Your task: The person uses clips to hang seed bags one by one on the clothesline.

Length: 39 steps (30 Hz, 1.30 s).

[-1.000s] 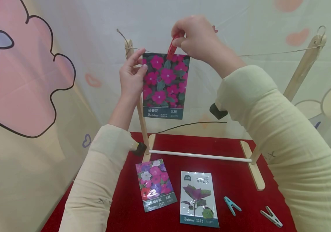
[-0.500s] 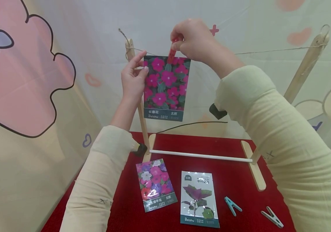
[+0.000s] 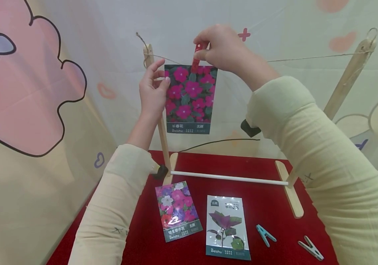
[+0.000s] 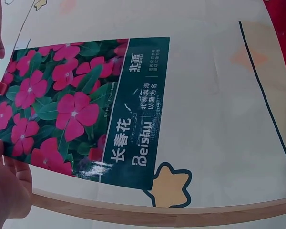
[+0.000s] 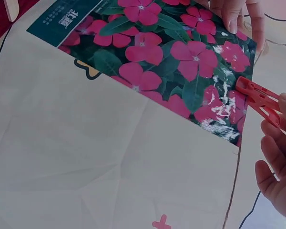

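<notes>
A seed packet with magenta flowers hangs at the string, its picture facing me. My left hand pinches its left edge, thumb in front and fingers partly hidden behind. At the top edge, a red clothespin sits with its jaws over the packet. My right hand holds the clothespin's handle ends between thumb and fingers. In the right wrist view the clothespin bites the packet's edge right where the string runs. Whether the string lies inside its jaws cannot be told.
Two more seed packets, one with mixed flowers and one with a purple-leaved plant, lie on the red cloth. Beside them are a blue clothespin and a white one. A wooden post holds the string's right end.
Both hands, the clothespin and the packet have sunk slightly. The packet's lower edge has swung a little, and the right fingers have shifted slightly on the clothespin. Items on the cloth have not moved.
</notes>
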Tool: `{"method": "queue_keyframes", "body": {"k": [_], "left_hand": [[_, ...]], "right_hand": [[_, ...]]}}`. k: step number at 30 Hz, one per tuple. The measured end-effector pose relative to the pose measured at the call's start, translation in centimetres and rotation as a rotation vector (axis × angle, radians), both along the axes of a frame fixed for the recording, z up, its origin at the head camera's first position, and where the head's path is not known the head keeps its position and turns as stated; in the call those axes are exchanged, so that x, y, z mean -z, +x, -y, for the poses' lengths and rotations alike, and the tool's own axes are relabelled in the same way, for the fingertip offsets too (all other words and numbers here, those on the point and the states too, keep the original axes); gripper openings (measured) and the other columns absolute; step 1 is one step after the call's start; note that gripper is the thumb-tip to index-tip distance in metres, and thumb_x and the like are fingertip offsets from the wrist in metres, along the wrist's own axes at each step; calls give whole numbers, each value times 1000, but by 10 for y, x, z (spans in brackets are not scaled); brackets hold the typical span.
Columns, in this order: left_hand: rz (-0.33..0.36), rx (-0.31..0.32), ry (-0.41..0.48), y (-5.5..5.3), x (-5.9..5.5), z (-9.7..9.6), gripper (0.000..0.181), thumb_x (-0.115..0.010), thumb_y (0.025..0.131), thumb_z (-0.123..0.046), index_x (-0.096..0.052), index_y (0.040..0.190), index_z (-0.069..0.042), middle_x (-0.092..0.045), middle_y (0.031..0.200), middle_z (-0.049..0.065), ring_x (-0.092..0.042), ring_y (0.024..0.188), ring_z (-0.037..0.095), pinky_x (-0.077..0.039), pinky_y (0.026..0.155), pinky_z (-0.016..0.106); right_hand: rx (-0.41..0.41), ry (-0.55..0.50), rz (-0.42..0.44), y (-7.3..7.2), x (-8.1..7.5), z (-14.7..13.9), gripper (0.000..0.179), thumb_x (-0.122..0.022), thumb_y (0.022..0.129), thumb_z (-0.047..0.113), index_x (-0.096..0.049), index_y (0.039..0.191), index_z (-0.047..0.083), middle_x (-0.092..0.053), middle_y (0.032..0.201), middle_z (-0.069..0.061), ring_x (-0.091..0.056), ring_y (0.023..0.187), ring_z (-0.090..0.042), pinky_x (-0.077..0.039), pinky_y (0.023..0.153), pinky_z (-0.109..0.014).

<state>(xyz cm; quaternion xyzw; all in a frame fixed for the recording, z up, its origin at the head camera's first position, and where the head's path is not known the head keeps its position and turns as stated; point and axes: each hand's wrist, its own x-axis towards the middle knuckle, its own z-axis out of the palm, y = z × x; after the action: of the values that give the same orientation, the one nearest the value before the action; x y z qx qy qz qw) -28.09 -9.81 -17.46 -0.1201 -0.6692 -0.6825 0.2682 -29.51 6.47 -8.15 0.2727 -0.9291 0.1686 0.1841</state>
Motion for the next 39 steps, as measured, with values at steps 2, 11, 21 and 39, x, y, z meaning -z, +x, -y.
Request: {"method": "queue_keyframes", "body": {"k": [2,11,21,39], "left_hand": [[-3,-6,4,0,0,0,38,-48,87,0,-47,123,-12,-47,91,-3,-48,79,12,-42,69,19],[-11,-2,8,-1,4,1,38,-49,87,-3,-42,125,-10,-47,94,-2,-50,83,13,-46,76,20],[-19,-42,-49,1,5,2,42,-53,85,-4,-40,126,-8,-50,101,3,-52,96,19,-45,84,24],[-54,-118,-146,-15,21,18,44,-57,84,-12,-42,125,-17,-50,112,4,-50,98,14,-43,89,27]], "right_hand": [[0,-5,6,-1,0,-1,37,-49,90,24,-51,124,10,-58,104,-8,-47,92,-21,-45,75,-27],[-20,-31,26,-2,4,-3,56,-54,86,32,-33,137,23,-56,112,-4,-48,80,-16,-44,71,-22],[-36,-78,44,-5,9,-12,60,-56,83,36,-31,137,27,-48,127,-3,-47,95,-17,-45,74,-26],[-73,-177,-68,7,13,-37,49,-57,84,27,-44,130,18,-51,121,-3,-48,100,-15,-39,73,-24]]}}
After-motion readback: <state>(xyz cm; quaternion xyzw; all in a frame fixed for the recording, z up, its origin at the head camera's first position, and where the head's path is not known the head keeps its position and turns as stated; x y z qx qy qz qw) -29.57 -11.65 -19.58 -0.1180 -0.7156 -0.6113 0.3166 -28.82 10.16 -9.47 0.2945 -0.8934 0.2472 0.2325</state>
